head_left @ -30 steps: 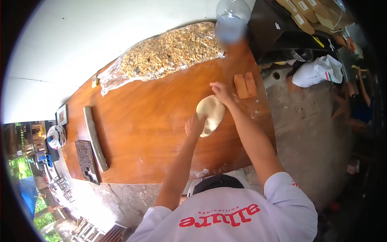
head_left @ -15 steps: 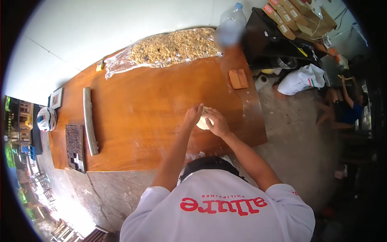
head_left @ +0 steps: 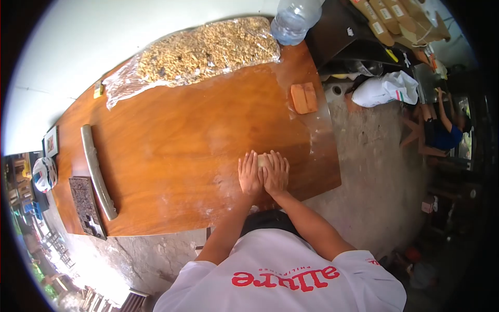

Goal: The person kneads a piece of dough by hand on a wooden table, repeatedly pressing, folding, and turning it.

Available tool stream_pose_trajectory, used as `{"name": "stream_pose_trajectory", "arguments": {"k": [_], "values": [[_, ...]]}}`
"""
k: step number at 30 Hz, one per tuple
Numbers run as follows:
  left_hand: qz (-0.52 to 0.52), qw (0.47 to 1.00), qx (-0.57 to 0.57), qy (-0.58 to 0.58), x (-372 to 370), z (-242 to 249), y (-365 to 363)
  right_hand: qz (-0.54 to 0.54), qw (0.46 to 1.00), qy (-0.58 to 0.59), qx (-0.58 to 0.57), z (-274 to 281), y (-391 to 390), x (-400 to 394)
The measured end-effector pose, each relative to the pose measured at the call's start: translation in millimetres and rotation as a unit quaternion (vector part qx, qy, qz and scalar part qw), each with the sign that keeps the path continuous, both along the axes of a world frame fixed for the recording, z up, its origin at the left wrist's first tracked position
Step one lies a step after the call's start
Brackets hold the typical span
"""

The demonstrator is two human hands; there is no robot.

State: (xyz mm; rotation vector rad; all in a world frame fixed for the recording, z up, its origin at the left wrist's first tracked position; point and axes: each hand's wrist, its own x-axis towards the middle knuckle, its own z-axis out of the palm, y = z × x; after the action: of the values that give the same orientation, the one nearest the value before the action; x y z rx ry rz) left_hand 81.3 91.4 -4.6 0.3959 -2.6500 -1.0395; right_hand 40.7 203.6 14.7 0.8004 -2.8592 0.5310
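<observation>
A pale piece of dough (head_left: 263, 160) lies on the wooden table, near its front edge and towards the right. Over its left side is my left hand (head_left: 250, 176), fingers pointing away from me and closed over the dough. My right hand (head_left: 276, 172) covers the other side the same way, its thumb side touching my left hand. Only a small part of the dough shows between the two hands; the rest is hidden under the palms and fingers. Faint flour marks the tabletop around them.
On the table (head_left: 182, 130) are a clear plastic bag of yellowish flakes (head_left: 208, 52), a water jug (head_left: 293, 23), an orange-brown block (head_left: 303, 98), a long grey tube (head_left: 97, 169) and a dark board (head_left: 87, 203). A helmet (head_left: 44, 174) sits far left. Another person (head_left: 444, 127) is at right.
My hands have turned from cupping the dough at its sides to lying side by side over it, and more of it is covered. The view has shifted slightly.
</observation>
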Motion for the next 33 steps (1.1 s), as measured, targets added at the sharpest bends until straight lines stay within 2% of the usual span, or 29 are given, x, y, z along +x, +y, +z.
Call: {"name": "stream_pose_trajectory", "arguments": {"k": [1,3,8,11,12,14,15,16,17,18,19,20,21,23,25,27,28,30,31,32,33], "values": [[-0.010,0.998,-0.065,-0.019,-8.9,-6.6,-4.4,-0.002,1.000,-0.016,0.007,-5.9,-4.5,-6.6],[0.000,0.995,-0.085,-0.052,-43.5,-6.9,-20.0,-0.066,0.997,-0.008,0.038,-8.8,-25.9,-39.0],[0.079,0.982,-0.144,-0.095,-142.1,-14.0,-54.7,-0.065,0.998,0.008,-0.008,-14.5,-77.5,-148.8],[0.149,0.982,-0.083,-0.078,-178.5,-9.7,-69.7,-0.042,0.997,0.033,-0.059,-13.8,-100.6,-197.3],[0.151,0.982,-0.091,-0.071,-181.7,-8.1,-71.6,-0.030,0.997,0.031,-0.067,-11.3,-105.2,-204.6],[0.145,0.987,-0.034,-0.064,-178.4,-8.1,-73.2,-0.032,0.994,0.013,-0.108,-5.8,-108.2,-212.3],[0.104,0.992,-0.073,-0.029,-172.5,-6.6,-73.2,0.006,0.989,-0.072,-0.128,-12.9,-104.8,-217.5],[0.103,0.991,-0.081,-0.020,-163.4,-4.5,-70.7,0.043,0.976,-0.153,-0.147,-19.1,-101.9,-227.4],[0.075,0.995,-0.013,-0.058,-150.6,11.6,-64.3,0.096,0.968,-0.124,-0.197,-59.0,-93.8,-243.1],[0.046,0.992,0.058,-0.100,-137.3,22.5,-57.6,0.094,0.967,-0.121,-0.202,-48.1,-78.3,-249.6],[0.044,0.993,0.053,-0.098,-127.8,29.5,-54.2,0.020,0.889,-0.286,-0.356,-29.3,-62.9,-252.9],[0.052,0.985,0.019,-0.161,-118.6,35.3,-52.3,-0.052,0.755,-0.435,-0.488,-16.0,-49.8,-252.2],[0.060,0.973,-0.015,-0.222,-109.2,40.6,-50.4,-0.048,0.755,-0.432,-0.491,-22.3,-37.0,-246.7],[0.103,0.963,-0.009,-0.248,-87.7,44.0,-34.4,-0.023,0.907,-0.287,-0.306,-37.7,-19.4,-222.8],[0.144,0.952,-0.004,-0.272,-58.1,35.6,-25.5,0.028,0.927,-0.251,-0.276,-44.2,-20.4,-183.1],[0.180,0.929,0.157,-0.283,-22.1,16.6,-22.4,0.073,0.943,-0.213,-0.245,-29.0,-25.5,-140.4],[0.180,0.931,0.156,-0.276,-9.0,9.8,-26.6,0.091,0.954,-0.187,-0.217,-8.2,-29.2,-121.8],[0.118,0.865,0.395,-0.287,17.4,-3.3,-49.4,0.114,0.964,-0.154,-0.184,19.3,-34.1,-81.4],[0.048,0.912,0.222,-0.342,19.5,-10.7,-74.1,0.156,0.969,-0.087,-0.169,27.3,-34.6,-60.1],[0.071,0.933,0.256,-0.244,15.7,-21.9,-90.2,0.198,0.969,-0.020,-0.149,35.4,-32.8,-41.7],[0.097,0.941,0.291,-0.143,8.5,-29.0,-96.6,0.235,0.960,-0.006,-0.149,45.9,-30.1,-25.4]]}}
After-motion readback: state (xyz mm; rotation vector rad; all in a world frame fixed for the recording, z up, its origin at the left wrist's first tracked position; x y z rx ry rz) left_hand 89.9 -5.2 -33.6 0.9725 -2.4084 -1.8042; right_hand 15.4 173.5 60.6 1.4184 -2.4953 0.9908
